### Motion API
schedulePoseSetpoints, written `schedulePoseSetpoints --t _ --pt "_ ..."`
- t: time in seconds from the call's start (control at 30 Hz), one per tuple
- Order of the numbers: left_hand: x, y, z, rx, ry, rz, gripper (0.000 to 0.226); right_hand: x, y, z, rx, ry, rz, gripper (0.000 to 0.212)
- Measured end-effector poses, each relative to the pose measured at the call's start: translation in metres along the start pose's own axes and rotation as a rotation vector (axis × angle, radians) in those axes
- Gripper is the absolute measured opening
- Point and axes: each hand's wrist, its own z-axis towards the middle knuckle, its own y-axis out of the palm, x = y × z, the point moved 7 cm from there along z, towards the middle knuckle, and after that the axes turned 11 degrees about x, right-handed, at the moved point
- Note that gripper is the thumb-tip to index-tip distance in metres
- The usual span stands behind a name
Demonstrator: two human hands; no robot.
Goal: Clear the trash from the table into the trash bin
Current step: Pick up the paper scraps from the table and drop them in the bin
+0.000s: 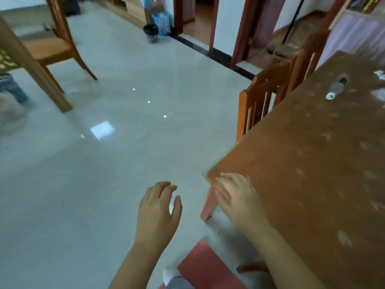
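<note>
Presently, trash bin (pixel 150 32): dark, lined with a bag, on the floor by the far doorway, well apart from the table. Contents not visible.
Blue bag (pixel 162 22): just beside the bin, against the wall; contents unclear.
Left hand (pixel 158 209): over the floor, off the table's near-left corner. Fingers loosely curled. A white fleck shows between thumb and fingers; cannot tell whether it is a held scrap or floor glare.
Right hand (pixel 237 197): lies flat on the table's near-left corner, fingers straight, holding nothing.
Chair (pixel 262 94): tucked in at the table's left edge.
Table (pixel 312 184): brown top with pale smears.
Bottle (pixel 337 88): clear plastic, on its side toward the table's far edge, white cap pointing to the near side. Judged light and thin-walled, so it may roll and dent; grasp round the mid-body.
Crumpled paper (pixel 379 74): white, just beyond the bottle, cut off by the frame. Judged soft and near weightless; a pinch should do.
</note>
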Motion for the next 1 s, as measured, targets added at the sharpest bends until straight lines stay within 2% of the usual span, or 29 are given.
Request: schedulePoseSetpoints --t 0.17,0.43,0.63,0.77,1.0 --pt "-0.075 -0.031 0.031 0.06 -0.084 0.066 0.034 -0.061 0.057 0.039 -0.06 -0.078 0.032 0.038" --pt "-0.152 -0.015 0.082 0.036 -0.19 0.122 0.034 -0.078 0.136 0.113 -0.132 -0.132 0.035 0.037" --pt "-0.185 0.006 0.209 0.07 -0.087 0.197 0.033 -0.086 0.2 0.226 -0.089 -0.121 0.127 0.039" --pt "-0.189 0.02 0.316 0.092 -0.002 0.224 0.033 -0.087 0.209 0.328 -0.009 -0.123 0.156 0.041" --pt "-0.171 0.091 0.454 0.061 0.145 0.185 0.032 -0.011 0.201 0.432 0.138 0.063 0.078 0.042"
